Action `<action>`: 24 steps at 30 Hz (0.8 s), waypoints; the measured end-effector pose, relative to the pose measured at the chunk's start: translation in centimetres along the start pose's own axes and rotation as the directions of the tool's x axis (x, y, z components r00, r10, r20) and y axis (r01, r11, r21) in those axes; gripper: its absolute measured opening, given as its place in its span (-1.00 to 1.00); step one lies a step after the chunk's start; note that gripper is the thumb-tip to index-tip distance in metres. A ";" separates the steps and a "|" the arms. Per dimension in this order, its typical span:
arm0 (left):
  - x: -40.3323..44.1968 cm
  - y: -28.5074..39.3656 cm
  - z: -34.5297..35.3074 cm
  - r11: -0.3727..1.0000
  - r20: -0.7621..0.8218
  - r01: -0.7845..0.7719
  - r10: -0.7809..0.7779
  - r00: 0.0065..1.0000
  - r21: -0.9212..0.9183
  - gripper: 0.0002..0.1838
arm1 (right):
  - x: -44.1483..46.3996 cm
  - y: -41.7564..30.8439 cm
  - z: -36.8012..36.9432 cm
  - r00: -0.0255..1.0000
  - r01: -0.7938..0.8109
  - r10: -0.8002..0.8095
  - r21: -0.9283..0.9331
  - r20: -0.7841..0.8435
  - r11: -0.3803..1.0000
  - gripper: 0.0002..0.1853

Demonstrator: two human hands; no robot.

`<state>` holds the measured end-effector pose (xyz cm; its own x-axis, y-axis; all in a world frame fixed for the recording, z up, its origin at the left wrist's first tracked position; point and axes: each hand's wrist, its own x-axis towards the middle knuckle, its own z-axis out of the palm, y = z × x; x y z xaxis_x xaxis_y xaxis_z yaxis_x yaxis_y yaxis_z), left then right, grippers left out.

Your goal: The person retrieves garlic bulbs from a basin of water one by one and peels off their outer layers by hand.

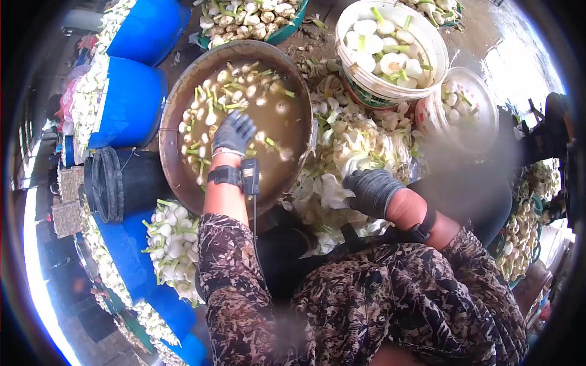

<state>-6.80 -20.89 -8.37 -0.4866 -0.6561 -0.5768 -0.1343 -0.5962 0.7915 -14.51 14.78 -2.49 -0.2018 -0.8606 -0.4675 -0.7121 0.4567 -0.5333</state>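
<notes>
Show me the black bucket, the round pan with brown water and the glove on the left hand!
Black bucket point(145, 183): head view, on its outer side.
Round pan point(171, 135): head view, on its inner wall.
Left glove point(228, 134): head view, on the back of the hand.

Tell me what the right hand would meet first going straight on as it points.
Likely the peelings just ahead of the right hand, then the basin's rim; its height above them is unclear.
</notes>
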 end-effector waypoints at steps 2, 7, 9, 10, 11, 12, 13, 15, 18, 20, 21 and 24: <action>2.5 -1.1 -3.9 0.993 -0.080 0.020 -0.011 0.997 0.115 -0.57 | 0.6 -0.2 0.4 1.000 0.006 -0.006 -0.006 -0.010 1.000 -0.66; 5.1 -4.3 -3.9 0.863 -0.279 0.186 -0.055 0.959 0.470 -0.43 | 1.8 -0.9 0.7 1.000 0.017 -0.017 0.012 -0.008 1.000 -0.67; 5.3 -5.6 -2.5 0.665 -0.376 0.383 -0.163 0.912 0.641 -0.41 | 2.1 -1.2 0.8 1.000 0.013 -0.013 0.024 -0.016 1.000 -0.68; 5.5 -6.6 -2.1 0.584 -0.372 0.393 -0.163 0.914 0.710 -0.39 | 2.2 -1.3 0.8 1.000 0.005 -0.005 0.030 0.006 1.000 -0.69; 5.8 -7.3 -1.8 0.495 -0.366 0.397 -0.163 0.916 0.773 -0.37 | 2.4 -1.3 0.8 1.000 -0.006 0.005 0.036 0.026 0.999 -0.69; 8.1 -9.2 -3.0 0.419 -0.295 0.359 -0.212 0.932 0.834 -0.34 | 2.4 -1.2 0.9 1.000 0.009 -0.009 0.040 0.001 0.999 -0.70; 10.8 -11.3 -4.1 0.329 -0.229 0.284 -0.196 0.954 0.901 -0.36 | 2.5 -1.1 0.7 1.000 -0.001 0.001 0.036 -0.001 0.999 -0.70; 7.7 -10.3 -1.6 0.502 -0.223 0.311 -0.229 0.948 0.807 -0.56 | 2.5 -1.2 0.6 1.000 0.001 0.000 0.040 -0.017 0.999 -0.70; 5.5 -9.2 -1.0 0.711 0.165 -0.173 0.081 0.983 0.682 -0.75 | 2.5 -1.2 0.6 0.996 -0.003 0.006 0.037 -0.088 0.999 -0.66; 2.6 -6.9 0.2 0.780 0.203 -0.155 0.037 0.979 0.606 -0.72 | 2.4 -1.4 0.1 0.981 -0.029 0.037 0.046 -0.191 0.999 -0.63; 1.0 -6.0 0.9 0.845 0.243 -0.127 -0.003 0.970 0.520 -0.65 | 2.4 -1.4 -0.1 0.979 -0.031 0.040 0.051 -0.199 0.998 -0.63; -3.6 -5.8 2.4 0.959 0.461 -0.224 0.123 0.879 0.171 -0.48 | 2.5 -1.2 -0.8 0.860 0.051 0.031 0.145 -0.509 0.988 -0.72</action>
<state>-6.32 -13.99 -10.40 -0.8421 -0.4367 -0.3165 -0.1677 -0.3458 0.9232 -14.70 11.92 -2.43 -0.5380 -0.8408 -0.0595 -0.6161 0.4404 -0.6530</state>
